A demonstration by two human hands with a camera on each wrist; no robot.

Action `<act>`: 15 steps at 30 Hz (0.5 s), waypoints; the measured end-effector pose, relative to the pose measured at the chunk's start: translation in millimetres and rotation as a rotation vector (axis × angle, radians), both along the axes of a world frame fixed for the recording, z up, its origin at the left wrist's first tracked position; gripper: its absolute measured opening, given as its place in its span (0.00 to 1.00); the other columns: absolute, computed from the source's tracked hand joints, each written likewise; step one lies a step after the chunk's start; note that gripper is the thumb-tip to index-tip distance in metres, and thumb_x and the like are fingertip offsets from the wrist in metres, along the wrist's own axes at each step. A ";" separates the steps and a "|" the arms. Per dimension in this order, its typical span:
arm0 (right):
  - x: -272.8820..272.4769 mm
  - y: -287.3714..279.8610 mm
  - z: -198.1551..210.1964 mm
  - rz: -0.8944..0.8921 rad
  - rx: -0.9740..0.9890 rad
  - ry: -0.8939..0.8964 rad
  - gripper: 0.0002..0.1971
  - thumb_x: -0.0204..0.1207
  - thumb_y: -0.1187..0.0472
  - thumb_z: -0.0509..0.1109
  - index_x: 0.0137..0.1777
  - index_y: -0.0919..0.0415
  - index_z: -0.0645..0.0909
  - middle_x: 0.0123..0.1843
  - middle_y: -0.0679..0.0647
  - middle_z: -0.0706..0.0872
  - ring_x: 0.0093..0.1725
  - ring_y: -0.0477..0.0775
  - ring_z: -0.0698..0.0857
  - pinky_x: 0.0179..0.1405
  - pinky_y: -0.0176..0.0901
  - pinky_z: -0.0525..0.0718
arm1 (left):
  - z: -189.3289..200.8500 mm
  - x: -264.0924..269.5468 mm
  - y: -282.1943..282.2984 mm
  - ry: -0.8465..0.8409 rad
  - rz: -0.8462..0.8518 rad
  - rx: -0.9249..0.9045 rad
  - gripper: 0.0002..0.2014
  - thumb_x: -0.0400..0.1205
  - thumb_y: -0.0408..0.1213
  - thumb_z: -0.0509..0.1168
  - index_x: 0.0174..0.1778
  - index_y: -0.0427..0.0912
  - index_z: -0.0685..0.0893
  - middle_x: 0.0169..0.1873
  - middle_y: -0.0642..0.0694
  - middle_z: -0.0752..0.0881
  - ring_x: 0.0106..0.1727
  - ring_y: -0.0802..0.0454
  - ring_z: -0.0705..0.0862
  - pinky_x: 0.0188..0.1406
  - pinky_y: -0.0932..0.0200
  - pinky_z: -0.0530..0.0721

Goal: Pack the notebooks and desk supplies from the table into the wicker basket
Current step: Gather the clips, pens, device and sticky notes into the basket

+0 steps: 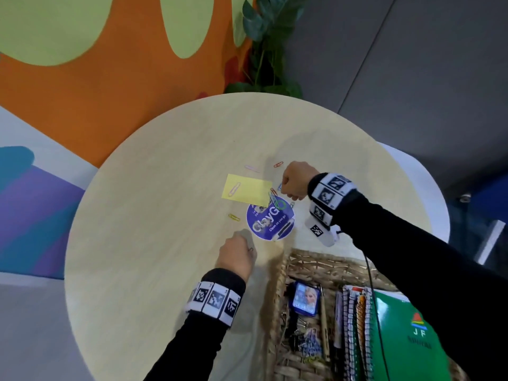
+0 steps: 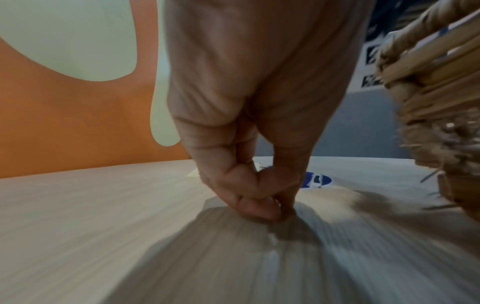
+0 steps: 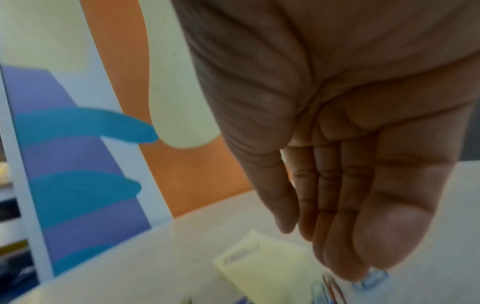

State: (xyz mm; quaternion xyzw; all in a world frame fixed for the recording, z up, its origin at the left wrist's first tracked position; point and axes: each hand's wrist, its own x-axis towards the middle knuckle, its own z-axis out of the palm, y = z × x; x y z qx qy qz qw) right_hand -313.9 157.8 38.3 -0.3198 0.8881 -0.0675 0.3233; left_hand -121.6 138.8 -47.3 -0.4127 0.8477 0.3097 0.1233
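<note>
The rectangular woven wicker basket [image 1: 308, 266] at five o'clock holds spiral notebooks [image 1: 390, 339]. The left hand [image 1: 237, 255] pinches fingertips [image 2: 262, 211] together on the table; whether it grips anything, I cannot tell. At one o'clock, the right hand [image 1: 295, 180] reaches straight, close-set fingers [image 3: 335, 226] toward scattered coloured wire paper clips [image 1: 273, 195] beside a yellow square sticky-note pad [image 1: 246, 189].

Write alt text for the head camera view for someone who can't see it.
Two hands work over a round table: the left hand pinches something small, the right hand reaches toward scattered paper clips beside a yellow sticky note. A wicker basket nearby holds notebooks.
</note>
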 end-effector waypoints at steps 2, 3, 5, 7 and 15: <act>0.5 -12.1 -18.2 0.042 0.082 0.022 0.14 0.74 0.62 0.71 0.56 0.69 0.84 0.52 0.63 0.89 0.49 0.61 0.88 0.52 0.49 0.88 | 0.4 -0.1 0.2 -0.008 0.003 0.013 0.18 0.79 0.32 0.59 0.23 0.47 0.64 0.33 0.44 0.79 0.51 0.38 0.87 0.39 0.61 0.73; -2.4 -17.2 -32.2 0.058 0.095 0.041 0.15 0.72 0.61 0.73 0.56 0.68 0.84 0.51 0.63 0.89 0.50 0.61 0.88 0.48 0.48 0.86 | 0.6 0.0 -0.3 -0.006 -0.002 0.017 0.15 0.79 0.31 0.58 0.26 0.44 0.69 0.35 0.43 0.81 0.51 0.38 0.87 0.39 0.60 0.74; -23.7 -34.7 -81.6 0.091 0.186 0.085 0.24 0.61 0.55 0.80 0.55 0.65 0.82 0.42 0.59 0.84 0.45 0.60 0.89 0.45 0.45 0.86 | 1.4 0.9 -2.0 0.002 0.008 0.022 0.08 0.79 0.32 0.57 0.38 0.41 0.80 0.45 0.39 0.87 0.50 0.37 0.87 0.40 0.58 0.76; -33.2 -43.4 -106.4 0.066 0.265 0.076 0.33 0.51 0.51 0.83 0.57 0.64 0.80 0.37 0.55 0.80 0.39 0.58 0.89 0.45 0.52 0.89 | 3.9 2.9 -3.8 0.026 0.014 0.013 0.07 0.79 0.34 0.58 0.41 0.41 0.81 0.45 0.39 0.89 0.47 0.39 0.87 0.37 0.58 0.75; -8.9 -41.5 -88.3 0.072 0.142 0.117 0.25 0.64 0.55 0.78 0.59 0.65 0.81 0.53 0.62 0.85 0.54 0.64 0.88 0.52 0.51 0.85 | 13.6 12.9 -9.0 0.115 0.075 -0.004 0.11 0.80 0.38 0.62 0.44 0.39 0.89 0.43 0.41 0.91 0.49 0.42 0.88 0.48 0.52 0.85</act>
